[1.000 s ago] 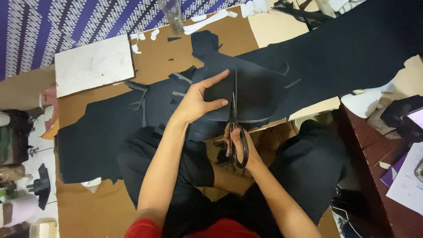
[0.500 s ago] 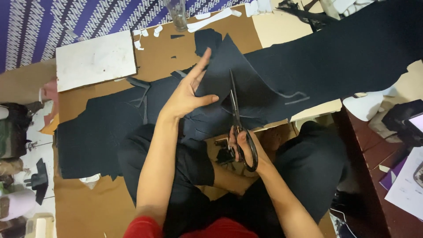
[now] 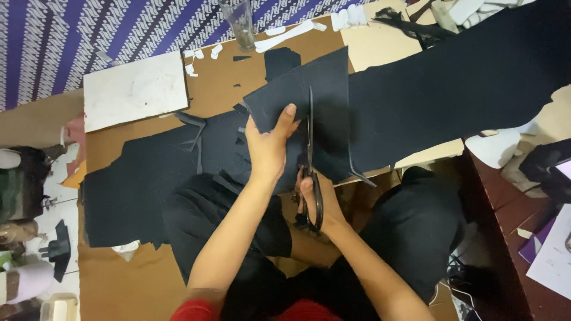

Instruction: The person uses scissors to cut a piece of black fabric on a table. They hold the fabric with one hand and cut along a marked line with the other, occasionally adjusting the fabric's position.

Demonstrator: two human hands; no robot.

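Cardboard floor (image 3: 148, 285); left hand (image 3: 269, 148) lifts black fabric (image 3: 309, 89), right hand (image 3: 315, 199) scissors (image 3: 310, 148).

printed paper sheet (image 3: 550, 252) | far right edge, on dark red table | white, rectangular, text too small

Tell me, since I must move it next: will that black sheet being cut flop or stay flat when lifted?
Probably fairly stiff: the piece of black sheet raised by the left hand stays flat, without drooping. It looks light, since fingertips alone hold it up. The thin offcut strips would likely bend more.
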